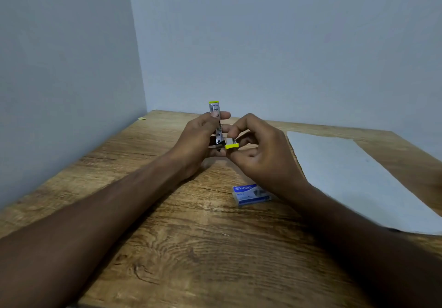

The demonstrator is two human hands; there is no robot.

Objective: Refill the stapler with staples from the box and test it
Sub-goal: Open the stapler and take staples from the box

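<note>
Standing upright in the gripping left hand, the stapler meets the right hand pinching its yellow-tipped end.

A single wide-angle view looks from the person's head, forward and down across the wooden worktop toward a corner where two pale walls meet. Both forearms reach in from the bottom edge, near the lens; the hands sit mid-frame.
</note>
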